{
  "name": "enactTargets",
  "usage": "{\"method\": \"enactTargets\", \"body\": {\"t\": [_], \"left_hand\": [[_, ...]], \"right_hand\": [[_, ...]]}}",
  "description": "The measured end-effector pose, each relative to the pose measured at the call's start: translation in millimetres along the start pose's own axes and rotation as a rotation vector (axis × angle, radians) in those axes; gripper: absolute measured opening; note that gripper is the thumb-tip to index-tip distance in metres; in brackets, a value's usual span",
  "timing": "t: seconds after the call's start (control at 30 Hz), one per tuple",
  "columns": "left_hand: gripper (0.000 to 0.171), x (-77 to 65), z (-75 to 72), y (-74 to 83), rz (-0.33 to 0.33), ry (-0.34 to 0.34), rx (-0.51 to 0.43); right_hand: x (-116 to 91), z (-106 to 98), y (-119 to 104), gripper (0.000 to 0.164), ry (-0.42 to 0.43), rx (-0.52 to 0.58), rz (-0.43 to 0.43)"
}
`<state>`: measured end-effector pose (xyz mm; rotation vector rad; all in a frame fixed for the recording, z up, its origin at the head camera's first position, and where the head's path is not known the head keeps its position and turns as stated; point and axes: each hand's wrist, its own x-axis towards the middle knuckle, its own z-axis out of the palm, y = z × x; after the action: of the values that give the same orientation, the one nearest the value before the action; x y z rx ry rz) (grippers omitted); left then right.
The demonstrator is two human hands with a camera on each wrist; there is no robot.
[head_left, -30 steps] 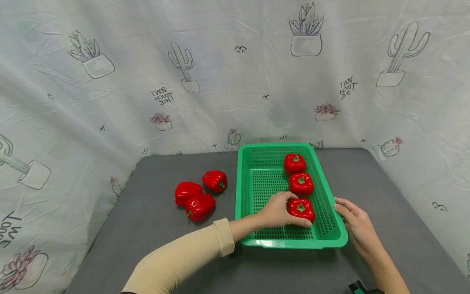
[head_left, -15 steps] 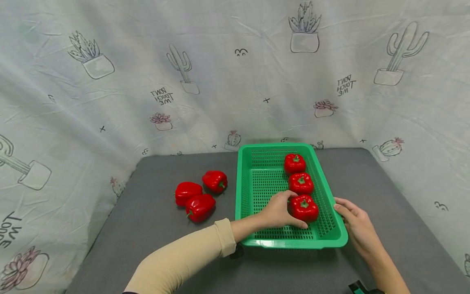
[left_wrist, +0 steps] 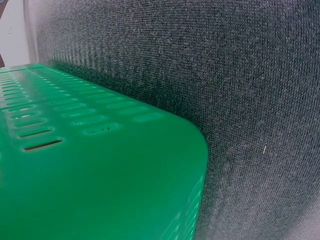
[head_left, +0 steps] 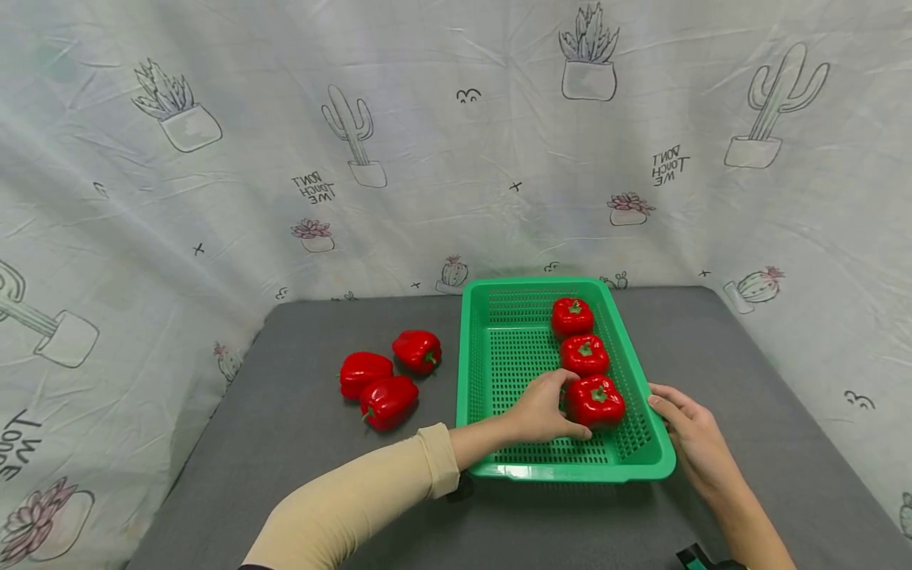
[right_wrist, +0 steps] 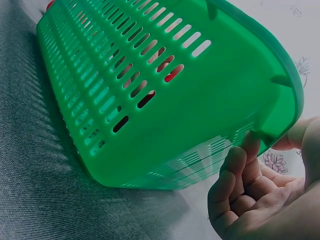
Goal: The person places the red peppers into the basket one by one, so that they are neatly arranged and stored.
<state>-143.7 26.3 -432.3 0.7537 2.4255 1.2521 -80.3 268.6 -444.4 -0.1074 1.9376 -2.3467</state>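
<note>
My left hand (head_left: 547,408) reaches over the green plastic basket (head_left: 466,380), its thumb and fingers curved round the left side of the nearest red bell pepper (head_left: 597,402). The pepper stands stem up inside, close to the right wall. Behind it in the same row are a second bell pepper (head_left: 584,356) and a third bell pepper (head_left: 572,318). On the basket's right side my right hand (head_left: 689,431) pinches the rim near the front corner; in the right wrist view that hand (right_wrist: 250,192) has its thumb over the rim and fingertips below. The left wrist view shows the basket's perforated wall (left_wrist: 100,165), no fingers.
Three more red peppers lie on the grey table (head_left: 299,451) left of the basket: a back one (head_left: 417,351), a left one (head_left: 365,374) and a front one (head_left: 389,402). A cactus-print curtain (head_left: 427,119) hangs behind and at both sides.
The nearest pepper in the basket has shifted a little right and back, towards the right wall. My left thumb has slid back left along it. The right hand keeps its hold.
</note>
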Motion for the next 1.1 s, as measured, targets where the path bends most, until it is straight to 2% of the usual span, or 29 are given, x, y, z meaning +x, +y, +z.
{"method": "enactTargets", "body": {"t": [0.37,0.63,0.87,1.1], "left_hand": [[0.072,0.1,-2.0,-0.9,0.024,-0.014,0.030],[0.073,0.0,-1.9,-1.3,0.011,-0.079,-0.046],[0.074,0.4,-3.0,-1.3,0.057,-0.076,0.139],[0.078,1.2,-2.0,-2.3,0.062,-0.057,0.145]], "right_hand": [[1.0,0.3,0.4,0.027,0.004,-0.004,0.003],[0.8,-0.2,1.8,0.026,0.013,-0.010,0.012],[0.1,-1.4,4.0,0.029,0.014,-0.028,0.020],[0.8,-1.5,4.7,0.029,0.017,-0.028,0.024]]}}
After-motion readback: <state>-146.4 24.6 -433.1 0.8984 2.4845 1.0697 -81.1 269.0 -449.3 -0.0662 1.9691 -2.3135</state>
